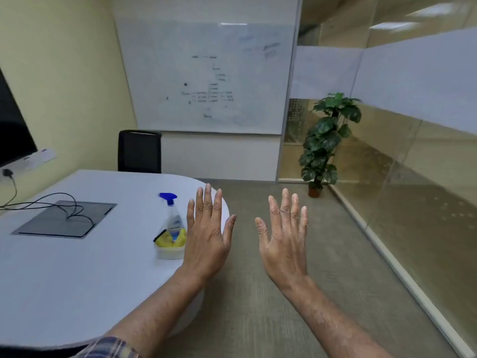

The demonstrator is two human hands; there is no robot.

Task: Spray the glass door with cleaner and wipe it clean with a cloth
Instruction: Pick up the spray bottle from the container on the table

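1. Head view is filled by both bare hands, which are held up side by side in front of the camera with their backs shown

2. On the left hand (206, 236) the fingers (207, 200) are stretched straight and slightly spread, with nothing grasped; it is seen over the rounded end of the white table (77, 275)

3. On the right hand (284, 239) the fingers (285, 202) are likewise extended and splayed, and nothing is held; grey floor (296, 306) is seen behind it

4. A gap is kept between the two thumbs, so the hands are apart

5. The spray bottle (172, 217), clear with a blue trigger head, is stood upright in a small white tub (170, 254) near the table's rounded edge, just beside the left hand

6. A yellow cloth (167, 241) is tucked into the same tub, around the bottle's base

7. The glass door cannot be told apart from the glass partition (413, 156), which is run along the right side and banded with frosted film

8. Further left on the table, a dark inset panel (64, 219) is crossed by a black cable (38, 200)

9. A marked whiteboard (206, 76) is mounted on the far wall, with a black chair (139, 151) below it and a potted plant (325, 143) in the corner

10. A plaid sleeve (108, 348) is seen at the lower edge, and part of a dark screen (13, 130) at the left
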